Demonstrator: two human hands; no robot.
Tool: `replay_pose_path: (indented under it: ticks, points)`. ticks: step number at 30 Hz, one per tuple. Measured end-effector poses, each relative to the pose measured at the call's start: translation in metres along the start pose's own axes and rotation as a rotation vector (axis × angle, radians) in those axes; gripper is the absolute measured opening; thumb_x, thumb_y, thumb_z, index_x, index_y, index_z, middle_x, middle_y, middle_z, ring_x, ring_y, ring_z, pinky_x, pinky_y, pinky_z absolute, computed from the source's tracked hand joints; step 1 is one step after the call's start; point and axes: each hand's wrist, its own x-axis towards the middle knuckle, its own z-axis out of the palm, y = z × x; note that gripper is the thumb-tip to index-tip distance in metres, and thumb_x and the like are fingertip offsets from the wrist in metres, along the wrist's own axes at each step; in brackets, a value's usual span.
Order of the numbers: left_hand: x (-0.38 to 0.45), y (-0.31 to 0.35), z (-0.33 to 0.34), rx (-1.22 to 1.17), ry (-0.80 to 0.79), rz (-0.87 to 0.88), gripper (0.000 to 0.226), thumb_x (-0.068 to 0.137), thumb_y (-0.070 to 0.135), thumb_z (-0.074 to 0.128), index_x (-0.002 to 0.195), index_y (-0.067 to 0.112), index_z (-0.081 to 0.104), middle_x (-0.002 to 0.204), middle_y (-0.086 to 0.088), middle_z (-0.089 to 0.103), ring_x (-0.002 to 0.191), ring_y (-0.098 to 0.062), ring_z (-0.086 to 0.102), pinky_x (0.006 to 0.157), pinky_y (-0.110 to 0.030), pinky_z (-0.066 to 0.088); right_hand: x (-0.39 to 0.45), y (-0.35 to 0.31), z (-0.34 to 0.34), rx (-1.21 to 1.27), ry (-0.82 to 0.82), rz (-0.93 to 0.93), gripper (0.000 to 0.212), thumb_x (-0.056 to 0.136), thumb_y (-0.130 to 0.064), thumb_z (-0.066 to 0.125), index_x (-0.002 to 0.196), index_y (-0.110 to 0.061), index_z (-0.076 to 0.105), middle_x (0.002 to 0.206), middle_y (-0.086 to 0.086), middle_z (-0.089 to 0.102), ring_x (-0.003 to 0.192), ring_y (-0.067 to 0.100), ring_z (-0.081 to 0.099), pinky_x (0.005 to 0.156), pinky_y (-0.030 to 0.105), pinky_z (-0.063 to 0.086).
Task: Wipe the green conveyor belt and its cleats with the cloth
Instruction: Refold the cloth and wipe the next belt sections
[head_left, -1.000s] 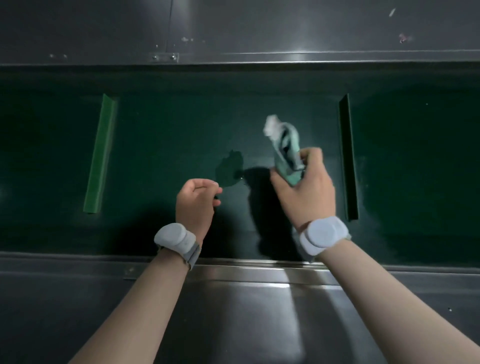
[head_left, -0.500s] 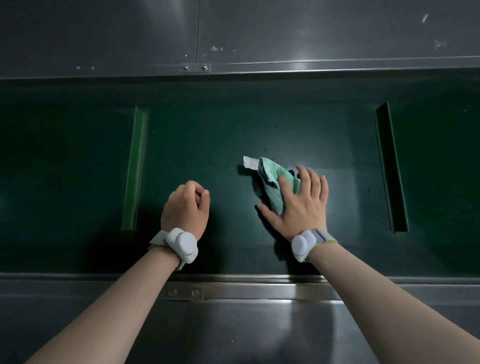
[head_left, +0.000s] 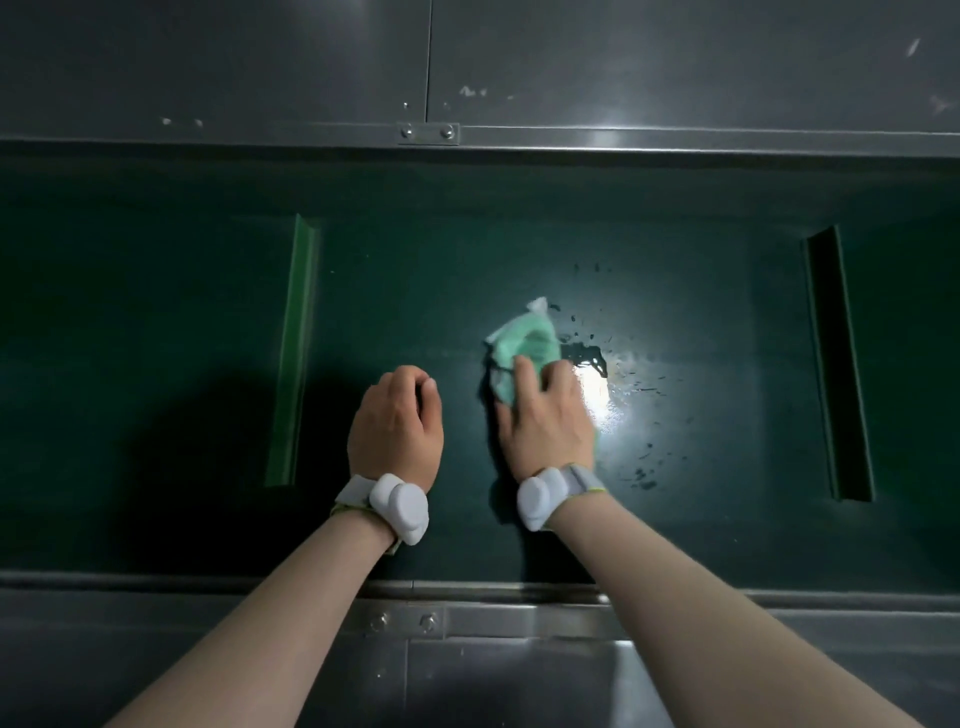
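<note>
R hand (head_left: 548, 421) flat, fingers spread, pressing cloth (head_left: 522, 345) on belt (head_left: 675, 322) mid-bay, btwn cleats. L hand (head_left: 397, 428) fisted, empty, resting on belt. Risk: wet patch (head_left: 597, 374) to the right just smears; cleats (head_left: 293, 353) get skipped.

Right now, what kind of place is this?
Probably a factory or processing line: a green belt with raised cleats, framed by sheet-metal panels, while the right hand presses a cloth onto it.
</note>
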Motion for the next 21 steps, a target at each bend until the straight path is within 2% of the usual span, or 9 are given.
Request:
replay_pose_path:
  ticks: [2, 4, 6, 7, 11, 13, 16, 19, 21]
  points:
    - [0.002, -0.003, 0.006, 0.017, 0.029, -0.017, 0.016, 0.104, 0.025, 0.047, 0.112, 0.016, 0.057, 0.099, -0.006, 0.066, 0.086, -0.032, 0.061, 0.070, -0.043, 0.051, -0.004, -0.022, 0.007, -0.005, -0.012, -0.101, 0.046, 0.088, -0.044, 0.065, 0.125, -0.019, 0.056, 0.104, 0.013, 0.047, 0.083, 0.032, 0.050, 0.050, 0.034, 0.045]
    - [0.003, -0.004, 0.012, 0.057, 0.014, -0.034, 0.032, 0.103, 0.021, 0.050, 0.134, 0.014, 0.053, 0.112, -0.010, 0.068, 0.093, -0.032, 0.062, 0.072, -0.044, 0.053, -0.004, -0.024, 0.006, -0.002, -0.023, -0.209, 0.042, 0.089, -0.038, 0.066, 0.124, -0.017, 0.058, 0.102, 0.013, 0.048, 0.079, 0.031, 0.048, 0.046, 0.032, 0.043]
    - [0.003, -0.005, 0.014, 0.102, -0.040, -0.004, 0.043, 0.103, 0.020, 0.052, 0.145, 0.012, 0.049, 0.110, -0.014, 0.068, 0.091, -0.035, 0.062, 0.070, -0.045, 0.054, 0.000, -0.002, -0.002, 0.002, -0.034, -0.300, 0.043, 0.085, -0.026, 0.073, 0.124, -0.016, 0.058, 0.101, 0.014, 0.048, 0.077, 0.033, 0.051, 0.046, 0.034, 0.046]
    - [0.003, -0.006, 0.014, 0.120, -0.069, 0.012, 0.043, 0.103, 0.020, 0.052, 0.145, 0.012, 0.051, 0.104, -0.014, 0.067, 0.087, -0.036, 0.062, 0.067, -0.045, 0.054, 0.007, 0.017, -0.009, 0.005, -0.032, -0.278, 0.046, 0.082, -0.022, 0.075, 0.124, -0.016, 0.057, 0.101, 0.015, 0.049, 0.076, 0.034, 0.053, 0.047, 0.034, 0.047]
    - [0.010, -0.008, 0.010, 0.128, -0.125, 0.020, 0.041, 0.099, 0.016, 0.057, 0.139, 0.013, 0.062, 0.088, -0.007, 0.065, 0.081, -0.032, 0.062, 0.055, -0.039, 0.052, 0.040, 0.104, -0.042, 0.016, 0.077, 0.217, 0.042, 0.087, -0.031, 0.068, 0.125, -0.022, 0.051, 0.107, 0.013, 0.046, 0.085, 0.037, 0.057, 0.058, 0.038, 0.049]
    - [0.012, -0.005, 0.007, 0.134, -0.141, 0.020, 0.041, 0.097, 0.015, 0.058, 0.138, 0.012, 0.063, 0.088, -0.007, 0.066, 0.082, -0.032, 0.062, 0.054, -0.040, 0.051, 0.049, 0.115, -0.045, -0.014, 0.089, 0.294, 0.041, 0.088, -0.031, 0.064, 0.124, -0.022, 0.047, 0.109, 0.014, 0.044, 0.090, 0.037, 0.054, 0.060, 0.039, 0.048]
    - [0.012, -0.003, 0.006, 0.127, -0.154, 0.014, 0.041, 0.096, 0.014, 0.059, 0.138, 0.012, 0.064, 0.086, -0.008, 0.065, 0.080, -0.033, 0.062, 0.053, -0.041, 0.052, 0.047, 0.076, -0.034, -0.011, 0.071, 0.217, 0.040, 0.088, -0.028, 0.065, 0.124, -0.018, 0.050, 0.112, 0.016, 0.046, 0.094, 0.037, 0.053, 0.062, 0.035, 0.043]
    - [0.011, -0.002, 0.006, 0.127, -0.162, -0.001, 0.043, 0.095, 0.013, 0.061, 0.138, 0.011, 0.064, 0.087, -0.010, 0.065, 0.081, -0.036, 0.061, 0.055, -0.042, 0.052, 0.028, 0.008, -0.013, 0.047, -0.045, 0.050, 0.040, 0.091, -0.030, 0.065, 0.127, -0.017, 0.056, 0.115, 0.016, 0.049, 0.097, 0.037, 0.053, 0.065, 0.039, 0.051]
    - [0.012, -0.003, 0.005, 0.111, -0.174, -0.025, 0.043, 0.095, 0.016, 0.063, 0.139, 0.013, 0.063, 0.092, -0.012, 0.067, 0.086, -0.038, 0.062, 0.061, -0.043, 0.053, 0.012, -0.029, -0.001, 0.078, -0.069, -0.088, 0.036, 0.090, -0.029, 0.067, 0.122, -0.015, 0.061, 0.108, 0.016, 0.053, 0.088, 0.036, 0.054, 0.057, 0.038, 0.049]
